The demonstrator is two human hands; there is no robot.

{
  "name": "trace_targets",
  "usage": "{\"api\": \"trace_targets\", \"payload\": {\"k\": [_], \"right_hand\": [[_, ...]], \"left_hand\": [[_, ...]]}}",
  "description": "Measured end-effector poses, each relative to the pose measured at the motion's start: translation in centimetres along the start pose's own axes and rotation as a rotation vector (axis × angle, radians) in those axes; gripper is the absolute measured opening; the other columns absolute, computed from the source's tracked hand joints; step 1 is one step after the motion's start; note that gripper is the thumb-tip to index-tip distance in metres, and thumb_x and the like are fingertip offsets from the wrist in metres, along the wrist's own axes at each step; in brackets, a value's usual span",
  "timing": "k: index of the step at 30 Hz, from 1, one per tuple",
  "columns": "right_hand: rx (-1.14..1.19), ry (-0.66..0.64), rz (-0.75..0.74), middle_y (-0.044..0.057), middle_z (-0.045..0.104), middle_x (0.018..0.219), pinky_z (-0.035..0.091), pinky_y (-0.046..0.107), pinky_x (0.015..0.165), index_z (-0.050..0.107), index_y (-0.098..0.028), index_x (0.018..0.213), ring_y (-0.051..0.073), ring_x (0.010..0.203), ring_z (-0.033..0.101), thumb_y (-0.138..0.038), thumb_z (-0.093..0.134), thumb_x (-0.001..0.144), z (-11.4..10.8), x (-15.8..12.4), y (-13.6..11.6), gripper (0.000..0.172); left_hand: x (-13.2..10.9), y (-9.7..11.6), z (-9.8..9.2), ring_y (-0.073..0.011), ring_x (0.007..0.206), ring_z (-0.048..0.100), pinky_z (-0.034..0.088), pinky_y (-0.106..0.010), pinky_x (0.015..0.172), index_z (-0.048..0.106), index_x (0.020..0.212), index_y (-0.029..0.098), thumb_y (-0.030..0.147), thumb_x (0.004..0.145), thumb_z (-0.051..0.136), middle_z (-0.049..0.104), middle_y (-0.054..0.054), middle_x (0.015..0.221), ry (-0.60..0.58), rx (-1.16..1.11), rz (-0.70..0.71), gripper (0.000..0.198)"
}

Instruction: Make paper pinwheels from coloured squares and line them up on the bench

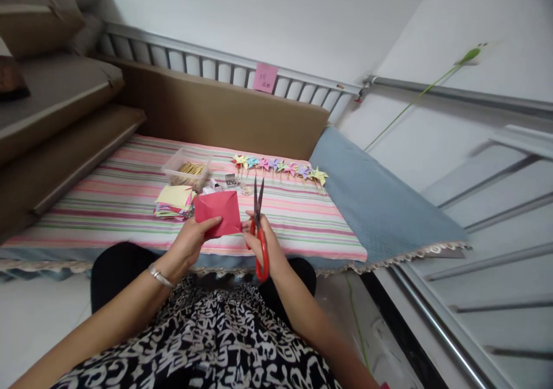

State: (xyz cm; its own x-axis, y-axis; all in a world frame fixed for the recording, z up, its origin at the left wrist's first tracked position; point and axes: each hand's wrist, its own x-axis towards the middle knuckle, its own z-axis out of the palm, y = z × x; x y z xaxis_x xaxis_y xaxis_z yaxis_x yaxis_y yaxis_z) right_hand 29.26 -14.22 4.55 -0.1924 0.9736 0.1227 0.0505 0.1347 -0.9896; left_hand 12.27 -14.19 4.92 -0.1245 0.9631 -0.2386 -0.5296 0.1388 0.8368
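Note:
A square of red paper (224, 206) with diagonal creases is pinched in my left hand (192, 240), thumb on top. My right hand (268, 240) grips a pair of scissors (261, 250) by its red handles. The dark blades point away from me and stand slightly apart, to the right of the paper. Beyond the paper lie several small boxes, one of them a dark open case (231, 180). A stack of coloured paper squares (175, 197), pale yellow on top, sits just left of the red sheet.
A clear plastic box (173, 169) holds several thin wooden sticks (193, 169). Farther back, a row of colourful paper pinwheels (280, 166) lies on the striped cloth (302, 236). A brown board (216, 104) rises behind; blue fabric (375, 204) hangs at the right.

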Motion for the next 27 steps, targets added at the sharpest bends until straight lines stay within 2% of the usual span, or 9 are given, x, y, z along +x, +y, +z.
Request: {"api": "trace_targets", "payload": {"k": [4,7,10,16,21,27], "right_hand": [[-0.165,-0.23,0.119,0.0,0.06,0.081,0.046,0.026,0.066,0.059,-0.021,0.114,0.012,0.067,0.056,-0.031,0.064,0.076,-1.8,-3.4,-0.7,0.039],[-0.233,-0.324,0.194,-0.001,0.059,0.072,0.045,0.025,0.06,0.062,-0.02,0.116,0.012,0.061,0.055,-0.039,0.064,0.079,-2.8,-5.1,-0.8,0.042],[-0.256,-0.33,0.29,0.0,0.06,0.068,0.045,0.023,0.055,0.062,-0.02,0.118,0.011,0.056,0.055,-0.042,0.063,0.08,-3.5,-5.7,-0.5,0.044],[-0.266,-0.28,0.416,-0.001,0.062,0.066,0.043,0.021,0.048,0.064,-0.019,0.114,0.009,0.047,0.053,-0.039,0.063,0.079,-3.9,-6.1,-0.4,0.039],[-0.258,-0.27,0.417,-0.002,0.059,0.063,0.042,0.02,0.046,0.066,-0.019,0.11,0.009,0.047,0.052,-0.037,0.064,0.079,-4.4,-6.6,-1.6,0.036],[-0.279,-0.308,0.415,-0.002,0.057,0.065,0.042,0.019,0.047,0.066,-0.017,0.109,0.007,0.049,0.05,-0.035,0.062,0.08,-4.8,-7.0,-3.0,0.034]], "left_hand": [[-0.2,0.5,-1.3,-0.019,0.066,0.069,0.056,-0.025,0.054,0.07,0.089,0.013,0.023,0.058,0.082,0.076,-0.007,0.079,0.04,0.073,-0.01,0.036],[-0.2,0.7,-1.7,-0.0191,0.067,0.07,0.057,-0.026,0.06,0.07,0.089,0.011,0.022,0.057,0.082,0.076,-0.009,0.08,-0.007,0.097,-0.062,0.035],[0.0,1.1,-1.6,-0.019,0.071,0.07,0.057,-0.027,0.07,0.071,0.088,0.012,0.02,0.058,0.082,0.076,-0.009,0.083,-0.066,0.096,-0.102,0.033],[0.1,1.8,-0.5,-0.0184,0.071,0.071,0.056,-0.025,0.07,0.072,0.084,0.012,0.018,0.057,0.082,0.076,-0.009,0.083,-0.121,0.122,-0.104,0.029],[0.2,1.3,0.2,-0.0207,0.076,0.071,0.056,-0.028,0.075,0.072,0.087,0.012,0.018,0.058,0.081,0.076,-0.01,0.085,-0.176,0.135,-0.114,0.031],[0.5,0.8,0.3,-0.0229,0.075,0.071,0.057,-0.03,0.072,0.071,0.087,0.012,0.018,0.058,0.081,0.076,-0.011,0.082,-0.216,0.134,-0.12,0.031]]}}
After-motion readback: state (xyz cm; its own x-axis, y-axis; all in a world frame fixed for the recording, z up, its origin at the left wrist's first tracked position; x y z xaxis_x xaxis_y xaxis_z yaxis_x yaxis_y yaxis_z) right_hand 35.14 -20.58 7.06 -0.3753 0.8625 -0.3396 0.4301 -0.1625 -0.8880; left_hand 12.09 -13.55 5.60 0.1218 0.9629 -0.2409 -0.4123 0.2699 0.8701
